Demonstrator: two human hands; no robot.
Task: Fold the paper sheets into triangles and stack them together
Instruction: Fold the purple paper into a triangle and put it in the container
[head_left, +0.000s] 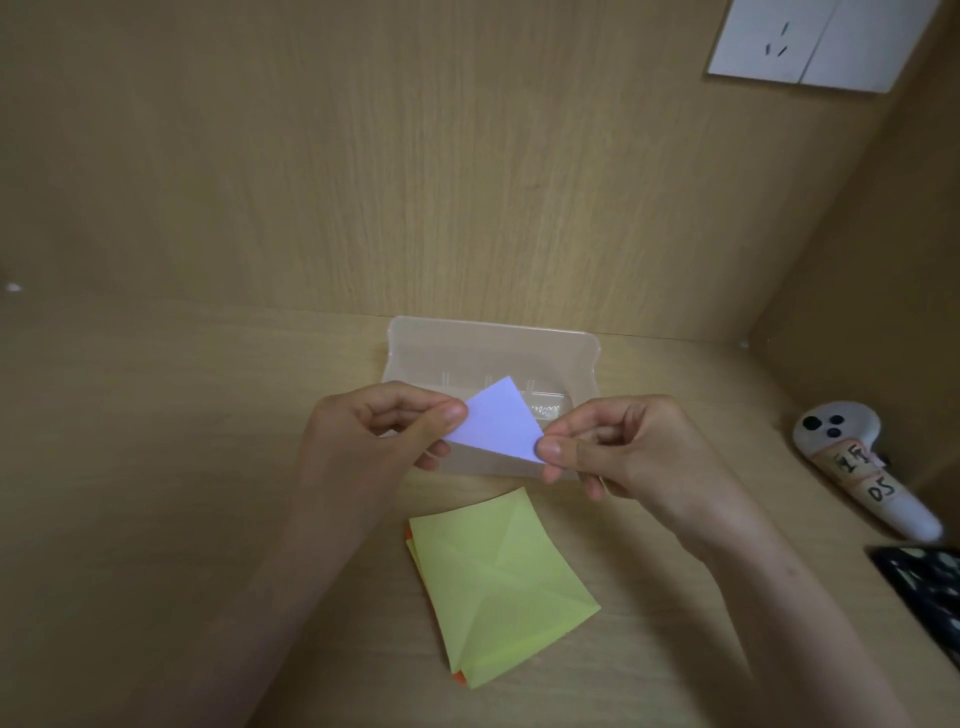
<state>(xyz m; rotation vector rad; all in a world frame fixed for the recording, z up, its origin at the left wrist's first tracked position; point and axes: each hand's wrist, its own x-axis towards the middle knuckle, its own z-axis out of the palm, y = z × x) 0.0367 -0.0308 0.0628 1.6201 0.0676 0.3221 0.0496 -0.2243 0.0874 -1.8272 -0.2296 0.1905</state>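
A small pale-blue folded paper triangle is held up above the desk in front of a clear plastic box. My left hand pinches its left corner between thumb and fingers. My right hand pinches its lower right corner. Below the hands, a creased yellow-green square sheet lies flat on the wooden desk on top of a small pile; orange edges of a sheet under it peek out at the left and bottom.
The clear box stands against the wooden back wall. A white handheld controller with taped labels lies at the right, and a dark patterned object sits at the right edge. A white wall socket is at the upper right.
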